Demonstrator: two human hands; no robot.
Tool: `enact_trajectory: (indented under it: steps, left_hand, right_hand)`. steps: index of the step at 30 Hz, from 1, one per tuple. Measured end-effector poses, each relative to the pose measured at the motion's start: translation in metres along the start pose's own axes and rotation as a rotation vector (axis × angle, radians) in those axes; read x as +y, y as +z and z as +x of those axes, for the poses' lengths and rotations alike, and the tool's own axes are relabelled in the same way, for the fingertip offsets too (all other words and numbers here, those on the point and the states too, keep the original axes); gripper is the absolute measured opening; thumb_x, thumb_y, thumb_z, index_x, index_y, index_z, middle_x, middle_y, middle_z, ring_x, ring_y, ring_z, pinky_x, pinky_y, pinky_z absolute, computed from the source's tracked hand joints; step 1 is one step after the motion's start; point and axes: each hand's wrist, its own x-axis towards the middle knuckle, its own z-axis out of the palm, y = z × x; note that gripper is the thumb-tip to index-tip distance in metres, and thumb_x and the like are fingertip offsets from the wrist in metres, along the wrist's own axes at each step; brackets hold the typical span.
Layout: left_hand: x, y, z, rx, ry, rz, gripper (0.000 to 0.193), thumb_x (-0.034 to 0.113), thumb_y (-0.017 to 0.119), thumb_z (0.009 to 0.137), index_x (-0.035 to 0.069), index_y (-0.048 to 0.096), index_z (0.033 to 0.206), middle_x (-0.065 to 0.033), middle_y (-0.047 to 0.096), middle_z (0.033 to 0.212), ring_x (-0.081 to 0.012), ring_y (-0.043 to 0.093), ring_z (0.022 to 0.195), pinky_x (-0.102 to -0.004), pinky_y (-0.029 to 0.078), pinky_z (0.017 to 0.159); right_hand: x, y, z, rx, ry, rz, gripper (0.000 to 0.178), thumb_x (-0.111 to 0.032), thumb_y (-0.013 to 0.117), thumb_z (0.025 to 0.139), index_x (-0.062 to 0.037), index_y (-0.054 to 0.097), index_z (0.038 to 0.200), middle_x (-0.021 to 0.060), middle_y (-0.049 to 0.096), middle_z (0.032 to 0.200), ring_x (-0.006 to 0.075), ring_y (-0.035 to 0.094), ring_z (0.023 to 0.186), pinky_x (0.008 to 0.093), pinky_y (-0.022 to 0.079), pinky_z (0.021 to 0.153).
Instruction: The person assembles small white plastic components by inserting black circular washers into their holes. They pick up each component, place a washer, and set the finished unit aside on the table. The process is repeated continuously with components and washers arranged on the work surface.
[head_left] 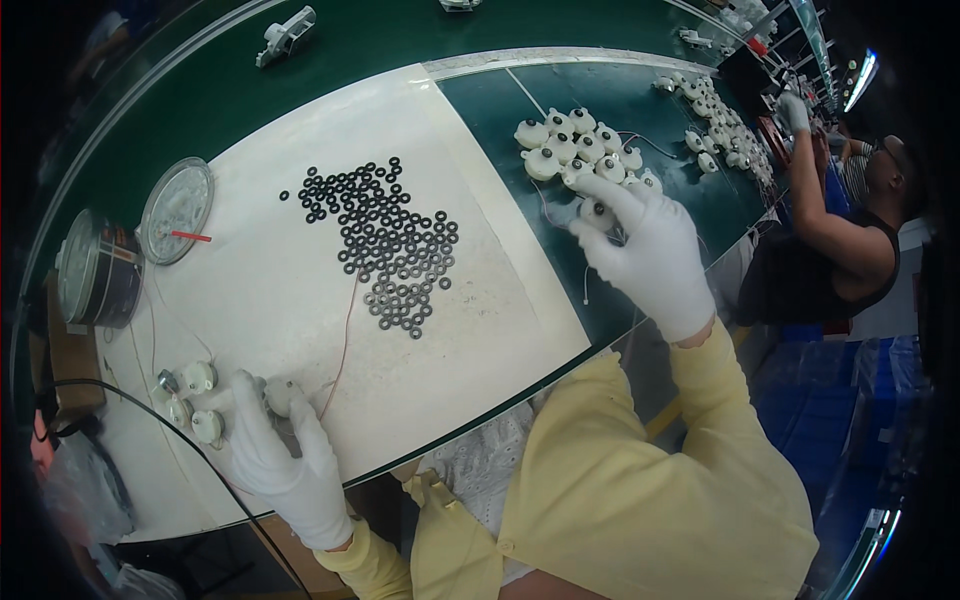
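Note:
Both my hands wear white gloves. At the near left of the white work surface, my left hand [290, 480] has its thumb and fingers closed round a small round white motor-like part [284, 397]. Several similar parts [207, 426] with thin wires lie beside it. Over the dark green mat on the right, my right hand [660, 260] grips another round white motor-like part [597, 211] with a dark centre. Just beyond it sits a cluster of such parts [562, 148], black rings at their middles. Loose black rings [385, 225] are spread across the white surface between my hands.
A lidded tub [112, 270] and a round clear lid [177, 212] stand at the left. A black cable [150, 408] crosses the near left. More white parts [725, 125] lie far right, near a co-worker [840, 230]. White devices [286, 36] rest on the green belt behind.

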Motion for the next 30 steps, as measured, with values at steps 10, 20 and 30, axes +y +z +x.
enact_trajectory:
  steps: [10,20,30]
  left_hand:
    - [0.005,-0.004,0.011,-0.111,0.195,0.136,0.058,0.018,0.086,0.08,0.0,0.068,0.132,-0.0084,0.064,0.082,-0.0285,0.06,0.07,-0.0419,0.045,0.063]
    - [0.052,-0.032,0.014,0.099,0.371,-0.232,0.03,0.017,0.083,0.061,0.019,0.07,0.087,0.0055,0.067,0.084,-0.0176,0.059,0.073,-0.0334,0.041,0.062]
    - [0.087,-0.023,0.03,0.244,0.326,-0.305,0.021,0.005,0.077,0.076,0.02,0.073,0.091,0.0004,0.067,0.09,-0.0193,0.06,0.075,-0.0323,0.05,0.067]
  right_hand:
    - [0.033,0.012,-0.003,0.048,0.06,-0.142,0.036,-0.02,0.081,0.086,-0.0141,0.073,0.121,0.0134,0.071,0.088,0.0334,0.071,0.076,0.0433,0.055,0.067]
    - [-0.023,-0.007,-0.03,0.075,0.062,0.915,0.072,-0.056,0.051,0.107,0.0047,0.058,0.146,0.0124,0.07,0.119,0.0195,0.066,0.097,0.0335,0.05,0.09]
    - [-0.13,0.04,-0.028,-1.041,0.613,2.617,0.084,-0.071,0.026,0.108,0.0019,0.068,0.111,0.003,0.049,0.061,0.0183,0.038,0.05,0.0309,0.04,0.06]
